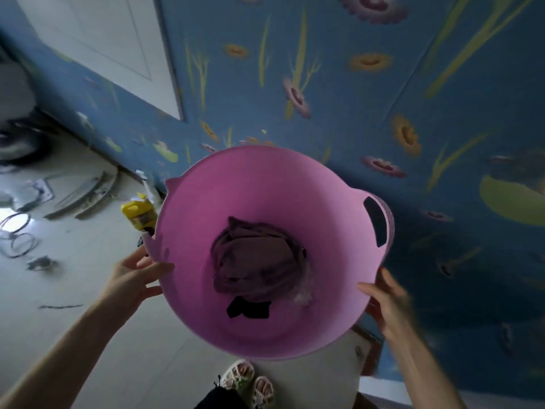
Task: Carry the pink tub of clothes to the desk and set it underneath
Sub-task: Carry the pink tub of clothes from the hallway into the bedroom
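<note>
The pink tub [224, 196] is held up in front of me, seen from above, with a dark purple bundle of clothes [256, 258] and a black piece lying in its bottom. My left hand [138, 276] grips the tub's left rim, thumb inside the wall. My right hand [389, 299] holds the right rim below the cut-out handle [377, 221]. The tub hangs above the pale floor, close to a blue flowered wall. No desk is in view.
The blue wall with painted flowers [383, 113] fills the right and top. A white door [97, 45] stands at upper left. A yellow container [138, 214], rings and scraps [17, 234] litter the floor at left. My sandalled feet [247, 382] show below the tub.
</note>
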